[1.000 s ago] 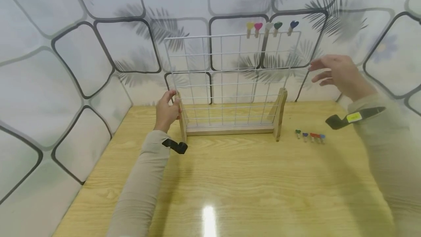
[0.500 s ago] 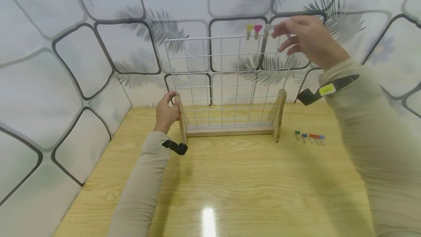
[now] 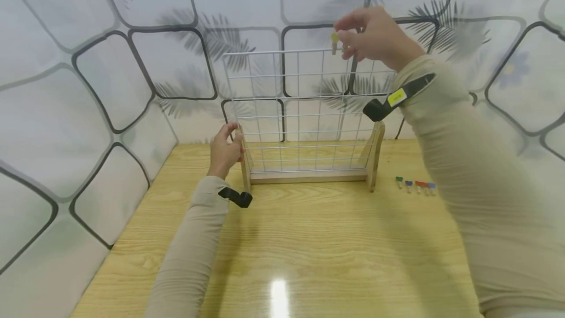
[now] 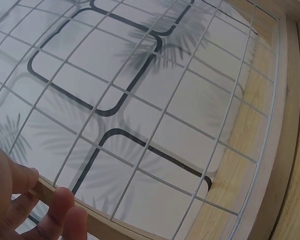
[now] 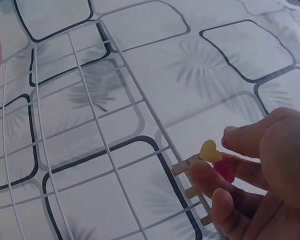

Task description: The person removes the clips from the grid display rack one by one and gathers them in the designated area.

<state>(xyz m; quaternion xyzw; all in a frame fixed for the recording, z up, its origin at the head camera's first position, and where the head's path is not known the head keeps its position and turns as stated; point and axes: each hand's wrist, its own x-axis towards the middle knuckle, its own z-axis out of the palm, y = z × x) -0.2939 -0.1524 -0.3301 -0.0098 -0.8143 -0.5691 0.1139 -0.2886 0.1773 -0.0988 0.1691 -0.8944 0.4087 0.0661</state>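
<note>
stand (image 3: 309,178): left hand (image 3: 225,152) grips its left upright (image 3: 245,173). top rail (image 3: 282,51) carries the yellow clip (image 3: 334,38), with room to its left. right hand (image 3: 375,38) has moved left to that clip, fingers parted, no grip evident; work likely centres there. loose clips (image 3: 422,184) lie on desk (image 3: 287,229), right of stand.

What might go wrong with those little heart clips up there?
The right hand is crowded close around the yellow clip and pink clip, so it might knock one off. Pushing on the wire rack up high might also rock it, though the left hand grips a wooden upright at one side.
</note>
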